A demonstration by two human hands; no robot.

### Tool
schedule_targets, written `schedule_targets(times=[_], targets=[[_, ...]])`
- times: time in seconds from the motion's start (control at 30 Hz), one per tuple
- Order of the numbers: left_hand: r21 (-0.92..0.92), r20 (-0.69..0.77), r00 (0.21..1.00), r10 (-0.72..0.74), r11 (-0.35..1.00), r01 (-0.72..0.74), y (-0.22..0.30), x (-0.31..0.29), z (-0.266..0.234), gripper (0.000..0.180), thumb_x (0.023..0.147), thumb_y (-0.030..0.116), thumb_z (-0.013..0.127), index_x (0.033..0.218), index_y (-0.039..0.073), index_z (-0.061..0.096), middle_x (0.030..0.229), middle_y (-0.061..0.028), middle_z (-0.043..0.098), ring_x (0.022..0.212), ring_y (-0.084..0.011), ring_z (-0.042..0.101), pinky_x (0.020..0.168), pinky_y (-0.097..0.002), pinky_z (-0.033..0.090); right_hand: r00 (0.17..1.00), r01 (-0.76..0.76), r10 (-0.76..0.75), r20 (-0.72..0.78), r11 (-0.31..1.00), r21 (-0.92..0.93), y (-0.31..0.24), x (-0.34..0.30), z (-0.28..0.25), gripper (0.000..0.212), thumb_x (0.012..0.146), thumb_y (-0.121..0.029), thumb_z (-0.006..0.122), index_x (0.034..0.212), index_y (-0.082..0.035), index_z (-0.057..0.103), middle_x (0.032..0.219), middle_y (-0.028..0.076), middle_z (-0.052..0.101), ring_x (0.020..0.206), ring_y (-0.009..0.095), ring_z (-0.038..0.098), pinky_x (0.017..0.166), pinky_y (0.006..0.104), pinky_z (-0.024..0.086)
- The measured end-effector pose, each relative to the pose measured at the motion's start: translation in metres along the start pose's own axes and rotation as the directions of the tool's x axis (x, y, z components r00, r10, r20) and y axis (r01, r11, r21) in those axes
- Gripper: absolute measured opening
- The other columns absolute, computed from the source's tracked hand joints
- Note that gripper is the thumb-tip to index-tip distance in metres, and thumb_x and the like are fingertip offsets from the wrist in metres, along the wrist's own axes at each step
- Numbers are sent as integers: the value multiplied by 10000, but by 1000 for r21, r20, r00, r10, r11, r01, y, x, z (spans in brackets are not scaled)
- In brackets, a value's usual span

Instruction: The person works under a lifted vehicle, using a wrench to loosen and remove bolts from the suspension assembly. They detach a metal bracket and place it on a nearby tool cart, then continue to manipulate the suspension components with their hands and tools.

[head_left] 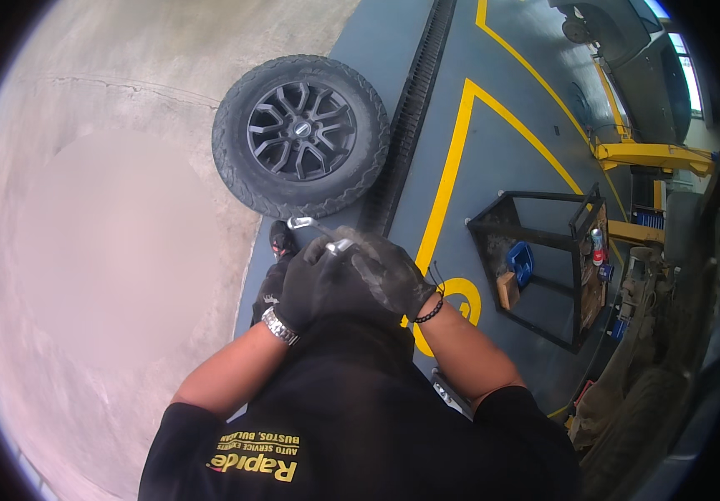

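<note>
Bright, even light washes over the pale floor (84,92) at left, where a large hazy patch hides all detail. The metal tool (318,229) glints. Glare whites out what seems a window (688,71); the lower right is dim. Edges bend toward the black rim.

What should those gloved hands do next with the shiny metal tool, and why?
Maybe settle the shiny metal tool into a firmer hold: the left hand and right hand are close together around it, and a silvery end pokes out beyond them.
</note>
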State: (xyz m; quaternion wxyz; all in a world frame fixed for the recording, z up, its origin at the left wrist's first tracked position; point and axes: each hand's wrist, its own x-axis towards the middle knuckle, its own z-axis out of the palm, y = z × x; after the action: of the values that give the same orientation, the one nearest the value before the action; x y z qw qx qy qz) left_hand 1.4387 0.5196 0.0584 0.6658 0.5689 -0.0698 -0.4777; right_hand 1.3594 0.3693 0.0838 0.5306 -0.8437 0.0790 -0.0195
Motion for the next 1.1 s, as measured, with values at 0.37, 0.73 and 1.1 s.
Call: schedule_targets(times=[0.37,0.73,1.1], targets=[[233,-163,974,-155,954,191,16,175,90,343,984,302,442,1124,39,612,906,-134,654,789,-209,652,717,-319,509,911,-407,385,148,776,482,115,46,-147,349,886,-28,512,1229,17,553,1253,191,524,1085,292,566,849,396,477],[-131,-784,583,-214,975,181,-124,327,131,394,951,240,535,1238,-24,477,1084,-129,566,899,-178,578,732,-301,497,460,-327,877,138,23,945,329,-32,-425,390,929,-198,519,1271,-12,491,963,95,604,693,173,606,717,330,519],[848,-341,785,-517,191,494,-226,392,89,474,884,193,564,1327,55,465,1305,-148,525,976,-204,607,814,-304,499,399,-678,892,-213,443,587,425,-141,-528,281,953,-343,529,1074,-102,609,734,-11,543,543,76,477,537,237,429]])
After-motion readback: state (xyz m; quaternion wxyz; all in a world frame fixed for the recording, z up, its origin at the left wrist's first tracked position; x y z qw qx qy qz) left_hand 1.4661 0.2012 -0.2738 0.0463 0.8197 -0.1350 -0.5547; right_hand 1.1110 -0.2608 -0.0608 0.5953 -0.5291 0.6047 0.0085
